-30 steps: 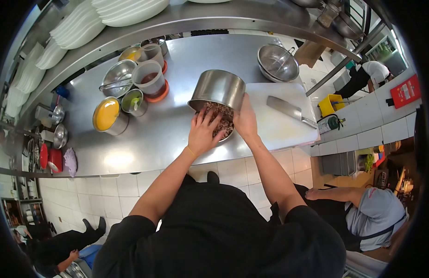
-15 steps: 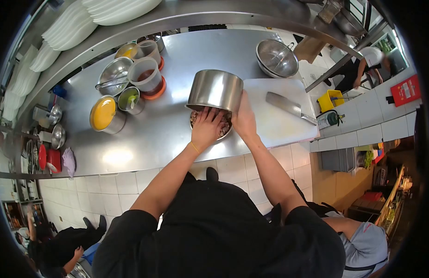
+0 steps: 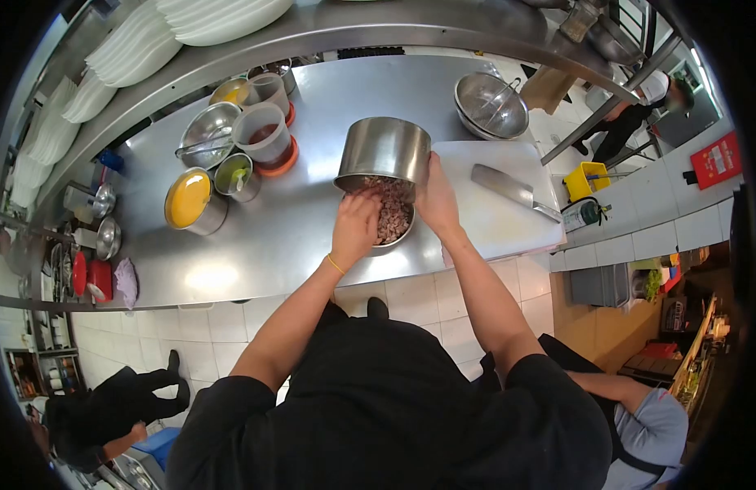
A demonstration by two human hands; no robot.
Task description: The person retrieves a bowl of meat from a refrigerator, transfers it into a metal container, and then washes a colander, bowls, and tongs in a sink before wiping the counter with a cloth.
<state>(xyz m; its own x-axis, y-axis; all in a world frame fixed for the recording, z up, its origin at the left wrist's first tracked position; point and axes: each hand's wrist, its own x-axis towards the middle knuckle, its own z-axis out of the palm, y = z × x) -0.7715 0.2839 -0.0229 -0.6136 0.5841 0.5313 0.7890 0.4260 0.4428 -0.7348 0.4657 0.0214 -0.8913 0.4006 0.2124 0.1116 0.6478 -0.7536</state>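
Observation:
A steel pot [image 3: 384, 151] is tipped over a steel bowl [image 3: 404, 237] on the counter. Chopped reddish-brown pieces, possibly meat or beans, spill from its mouth as a heap [image 3: 393, 211] into the bowl. My right hand [image 3: 438, 198] grips the pot's right side. At the left of the pot's mouth, my left hand [image 3: 357, 224] touches the edge of the heap, its fingers slightly bent and holding nothing visible. The fingertips are partly hidden under the rim. A cleaver [image 3: 504, 184] lies on the white cutting board [image 3: 484, 229] to the right.
At the left stand a pot of yellow liquid [image 3: 190, 200], a small steel cup [image 3: 237, 177], plastic tubs [image 3: 264, 135] and a steel bowl with a utensil [image 3: 208, 131]. Strainers [image 3: 492, 106] sit at the back right. A shelf [image 3: 362, 39] with plates overhangs. Co-workers stand on both sides.
More of the chopped pieces now show between pot and bowl. My left hand has drawn left off the heap, its fingers less spread. My right hand still holds the tipped pot.

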